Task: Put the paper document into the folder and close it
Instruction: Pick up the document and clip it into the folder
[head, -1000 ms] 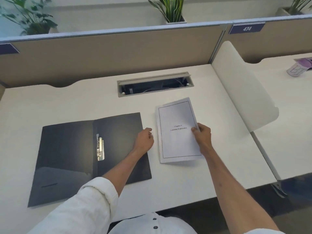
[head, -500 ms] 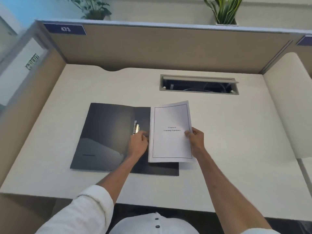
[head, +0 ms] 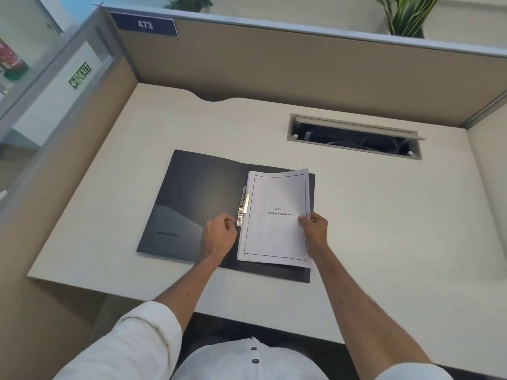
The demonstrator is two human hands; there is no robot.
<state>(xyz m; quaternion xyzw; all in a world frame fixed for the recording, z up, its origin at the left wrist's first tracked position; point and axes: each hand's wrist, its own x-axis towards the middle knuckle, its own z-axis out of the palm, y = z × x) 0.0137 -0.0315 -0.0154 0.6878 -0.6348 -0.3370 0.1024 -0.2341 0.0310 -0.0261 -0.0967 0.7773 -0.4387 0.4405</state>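
We are looking down at a pale desk point(head: 370, 215) inside a cubicle, where a dark folder point(head: 197, 198) is lying open and flat. Our paper document point(head: 275, 218) is resting on the folder's right half, its left edge lying just beside the metal clip point(head: 243, 208) that runs along the spine. The top sheet is showing a thin rectangular border and a short printed title in the middle. The upper right corner of the stack is curling up a little, and the folder's dark cover is showing past the paper along the bottom and at the upper right.

We are holding the right edge of the document with our right hand point(head: 315, 229), thumb lying on the top sheet and the other fingers tucked under the stack, pinching it. Our left hand point(head: 219, 235) is sitting on the folder just left of the paper, fingers curled in, with the fingertips touching the lower end of the clip; we cannot tell whether they are actually gripping it or only resting against it. Both forearms are bare, with white sleeves point(head: 131, 344) rolled up.

Farther back on the desk a cable slot point(head: 354, 137) is standing open. A beige partition point(head: 301, 67) is running behind the desk, carrying a blue plate reading 473 point(head: 144, 24), with a green plant point(head: 406, 16) above it.
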